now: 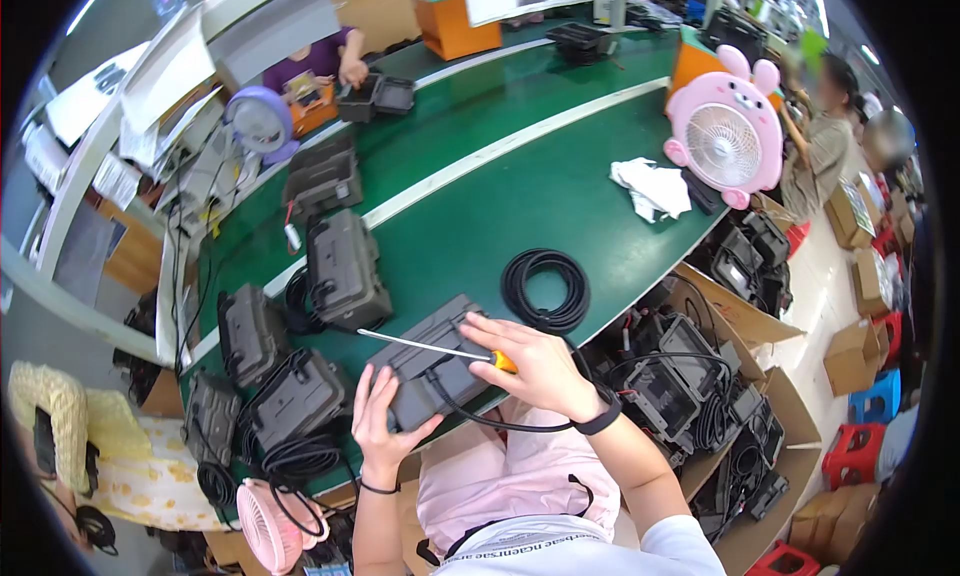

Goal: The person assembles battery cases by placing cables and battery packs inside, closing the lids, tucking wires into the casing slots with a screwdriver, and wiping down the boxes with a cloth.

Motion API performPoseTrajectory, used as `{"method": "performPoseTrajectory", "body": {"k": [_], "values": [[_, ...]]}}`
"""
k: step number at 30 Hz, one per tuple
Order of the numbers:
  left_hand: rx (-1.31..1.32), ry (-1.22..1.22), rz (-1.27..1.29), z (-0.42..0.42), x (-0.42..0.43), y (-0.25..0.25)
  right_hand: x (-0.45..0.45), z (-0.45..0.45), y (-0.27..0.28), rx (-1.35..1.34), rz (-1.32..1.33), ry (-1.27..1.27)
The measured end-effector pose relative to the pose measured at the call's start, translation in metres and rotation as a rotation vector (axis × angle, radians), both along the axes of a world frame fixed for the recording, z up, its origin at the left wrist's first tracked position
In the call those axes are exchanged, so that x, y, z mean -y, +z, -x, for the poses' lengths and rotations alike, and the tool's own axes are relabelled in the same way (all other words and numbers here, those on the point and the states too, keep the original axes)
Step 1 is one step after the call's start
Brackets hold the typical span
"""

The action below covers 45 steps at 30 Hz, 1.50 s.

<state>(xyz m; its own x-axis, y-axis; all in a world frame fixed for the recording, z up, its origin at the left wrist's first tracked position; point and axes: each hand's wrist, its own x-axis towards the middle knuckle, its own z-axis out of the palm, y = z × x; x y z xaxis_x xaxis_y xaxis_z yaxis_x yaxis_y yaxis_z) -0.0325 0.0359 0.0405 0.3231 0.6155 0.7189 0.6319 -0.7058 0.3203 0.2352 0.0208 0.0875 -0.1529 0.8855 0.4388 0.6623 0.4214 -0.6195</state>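
Observation:
In front of me lies a dark grey plastic case with a black cable coming from its near side. My left hand rests against the case's left end, its fingers stretched and the thumb apart. My right hand holds a screwdriver by its yellow handle, partly hidden in the palm. Its long metal shaft points left across the top of the case. The fingertips of that hand touch the case's right end. Beyond it a coil of black cable lies on the green table.
Several similar cases with coiled cables stand on the left. Cardboard boxes of cases and cables are at the right edge. A pink fan and a white cloth sit at the far right. Across the table a co-worker's hand is beside another case.

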Motion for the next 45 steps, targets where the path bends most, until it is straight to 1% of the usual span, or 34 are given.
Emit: {"method": "performPoseTrajectory", "body": {"k": [3,4,5,7,9,11,13,15,17,19,20,21,23,25,27,29,31,33,35,37,38,41,44,45], "values": [[0.009,0.061,0.016,-0.006,0.006,-0.003,-0.006,-0.02,-0.018,-0.146,0.021,-0.036],[0.015,0.077,0.013,-0.008,0.007,-0.005,-0.007,-0.028,-0.024,-0.288,0.064,-0.113],[0.022,0.094,0.012,-0.011,0.009,-0.008,-0.012,-0.039,-0.034,-0.379,0.017,-0.17],[0.045,0.13,0.011,-0.016,0.012,-0.012,-0.013,-0.067,-0.027,-0.484,0.169,-0.311],[0.078,0.166,0.011,-0.021,0.013,-0.018,-0.019,-0.1,-0.033,-0.434,0.157,-0.456],[0.101,0.176,0.011,-0.024,0.012,-0.02,-0.039,-0.145,-0.066,-0.219,-0.138,-0.588],[0.109,0.181,0.01,-0.024,0.011,-0.021,-0.059,-0.189,-0.08,-0.015,-0.238,-0.811],[0.106,0.181,0.006,-0.024,0.01,-0.022,-0.081,-0.232,-0.1,0.032,-0.211,-1.022],[0.098,0.169,-0.001,-0.024,0.008,-0.023,-0.093,-0.266,-0.111,0.195,-0.18,-1.1],[0.088,0.167,0.001,-0.021,0.009,-0.022,-0.092,-0.281,-0.097,0.189,0.168,-1.036],[0.085,0.168,0.0,-0.022,0.008,-0.022,-0.089,-0.277,-0.086,0.312,0.169,-0.982],[0.082,0.166,0.001,-0.022,0.008,-0.022,-0.089,-0.266,-0.073,0.316,0.241,-0.928],[0.094,0.178,0.008,-0.024,0.009,-0.023,-0.088,-0.239,-0.065,0.323,0.212,-0.858],[0.108,0.189,-0.007,-0.029,0.007,-0.023,-0.087,-0.214,-0.061,0.163,0.012,-0.751],[0.117,0.195,-0.005,-0.03,0.006,-0.025,-0.079,-0.179,-0.037,-0.045,0.002,-0.737],[0.118,0.193,-0.003,-0.03,0.006,-0.026,-0.074,-0.15,-0.021,-0.313,-0.036,-0.537],[0.118,0.193,-0.003,-0.03,0.006,-0.026,-0.056,-0.101,0.014,-0.413,-0.012,-0.401],[0.127,0.193,-0.003,-0.03,0.006,-0.025,-0.038,-0.065,0.029,-0.249,-0.015,-0.264],[0.12,0.192,0.0,-0.03,0.006,-0.024,-0.023,-0.029,0.039,-0.29,0.054,-0.089],[0.118,0.193,0.004,-0.03,0.007,-0.026,-0.018,-0.002,0.037,-0.331,0.065,0.041],[0.116,0.194,0.006,-0.03,0.007,-0.026,-0.018,0.007,0.035,-0.286,0.037,0.074],[0.123,0.183,0.015,-0.03,0.008,-0.026,-0.023,0.022,0.019,-0.196,0.086,0.054],[0.129,0.176,0.016,-0.029,0.007,-0.026,-0.027,0.023,0.014,0.171,-0.082,-0.008],[0.13,0.175,0.018,-0.03,0.008,-0.026,-0.027,0.025,0.013,0.206,-0.112,-0.031]]}}
